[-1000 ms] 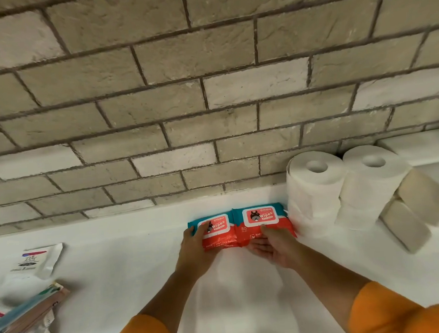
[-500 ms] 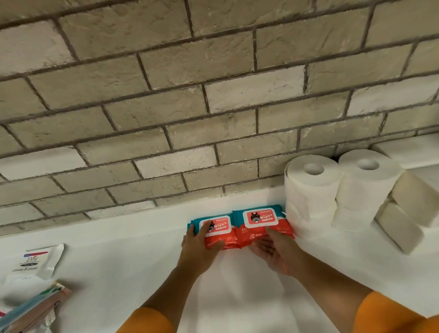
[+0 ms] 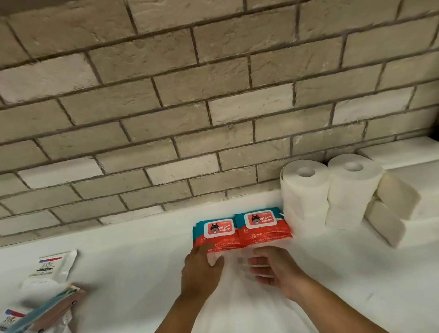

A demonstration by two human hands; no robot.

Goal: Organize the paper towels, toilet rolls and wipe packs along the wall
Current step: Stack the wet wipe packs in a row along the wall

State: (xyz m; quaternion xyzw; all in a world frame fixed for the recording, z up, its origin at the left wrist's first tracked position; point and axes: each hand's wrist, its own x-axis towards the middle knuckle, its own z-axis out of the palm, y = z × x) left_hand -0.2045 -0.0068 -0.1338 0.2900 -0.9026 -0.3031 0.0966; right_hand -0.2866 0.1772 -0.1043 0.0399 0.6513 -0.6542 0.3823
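Left hand point(image 3: 201, 271) and right hand point(image 3: 272, 266) drawn back from wipe packs point(image 3: 240, 229) | loose pile point(image 3: 34, 325) far left, unsorted | left fingers point(image 3: 200, 252) together, tips on packs' near edge | packs flat, just beside toilet rolls point(image 3: 330, 191), near wall point(image 3: 209, 114) | right fingers point(image 3: 257, 262) loosely curled, empty | step: pair looks placed | next: probably reach left for pile

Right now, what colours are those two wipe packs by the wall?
The wipe packs are red-orange with teal tops, seen in the head view.
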